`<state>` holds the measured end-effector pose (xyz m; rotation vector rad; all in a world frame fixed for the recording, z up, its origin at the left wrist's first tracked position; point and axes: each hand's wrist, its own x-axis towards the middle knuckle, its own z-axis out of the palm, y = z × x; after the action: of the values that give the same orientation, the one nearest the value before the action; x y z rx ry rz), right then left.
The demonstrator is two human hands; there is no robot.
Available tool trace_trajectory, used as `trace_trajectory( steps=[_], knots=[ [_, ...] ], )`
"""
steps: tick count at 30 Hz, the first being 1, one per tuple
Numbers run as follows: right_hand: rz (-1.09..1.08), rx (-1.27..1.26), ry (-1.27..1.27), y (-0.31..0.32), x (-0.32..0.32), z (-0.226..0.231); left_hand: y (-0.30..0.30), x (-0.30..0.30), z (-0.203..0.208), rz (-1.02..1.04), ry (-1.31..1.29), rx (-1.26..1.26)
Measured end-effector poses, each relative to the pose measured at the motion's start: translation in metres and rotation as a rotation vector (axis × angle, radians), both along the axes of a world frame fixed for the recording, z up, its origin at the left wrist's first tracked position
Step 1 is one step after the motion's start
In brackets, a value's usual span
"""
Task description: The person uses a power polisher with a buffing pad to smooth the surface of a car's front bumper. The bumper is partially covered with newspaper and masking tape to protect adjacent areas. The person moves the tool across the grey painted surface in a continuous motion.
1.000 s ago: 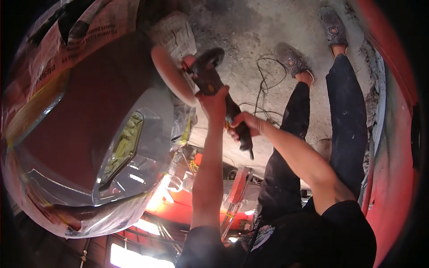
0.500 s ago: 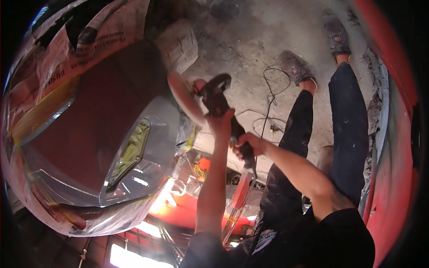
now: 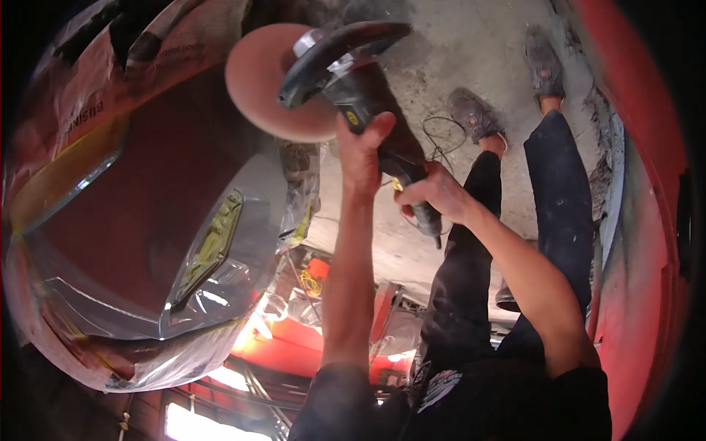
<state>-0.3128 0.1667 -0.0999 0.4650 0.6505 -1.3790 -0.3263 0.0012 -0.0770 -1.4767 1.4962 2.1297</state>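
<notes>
Both my hands hold a black rotary polisher (image 3: 371, 95) with a wide, pinkish round pad (image 3: 268, 81) and a curved front handle (image 3: 334, 55). My left hand (image 3: 360, 151) is wrapped round the body just behind the head, its thumb over the top. Farther back, my right hand (image 3: 439, 192) grips the rear end near the cord. The pad is over the far edge of a dark car body panel (image 3: 154, 176); whether it touches the panel I cannot tell. Beside that panel's dark part is a grey area with a yellow-green insert (image 3: 209, 246).
Newspaper masking (image 3: 165, 73) covers the panel's far border. My shoes (image 3: 474, 114) stand on a dusty concrete floor (image 3: 493, 44), with a loose black cord (image 3: 441, 136) near them. A red car body (image 3: 647, 294) curves along the right. Red parts and bundled yellow cord (image 3: 312, 283) lie below the panel.
The polisher has moved up and appears larger, and its pad has turned from nearly edge-on to show more of its round face. Both hands have stayed on the tool, shifting with it.
</notes>
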Motion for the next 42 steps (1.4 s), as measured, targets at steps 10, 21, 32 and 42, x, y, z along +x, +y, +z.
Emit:
trace_trajectory(
  steps=[10,21,32,42],
  knots=[
    [0.008,0.396,-0.025,0.078,-0.027,0.076,0.088,-0.021,0.02,-0.015,-0.118,0.236],
    [-0.03,0.293,-0.242,0.088,-0.028,0.053,0.093,-0.022,-0.011,-0.031,-0.359,0.157],
    [0.26,0.397,-0.249,0.085,-0.062,0.121,0.117,0.02,0.017,0.293,-0.248,0.438],
    [0.484,0.488,-0.046,0.104,-0.059,0.202,0.162,0.048,0.086,0.654,-0.082,0.675]
  ],
)
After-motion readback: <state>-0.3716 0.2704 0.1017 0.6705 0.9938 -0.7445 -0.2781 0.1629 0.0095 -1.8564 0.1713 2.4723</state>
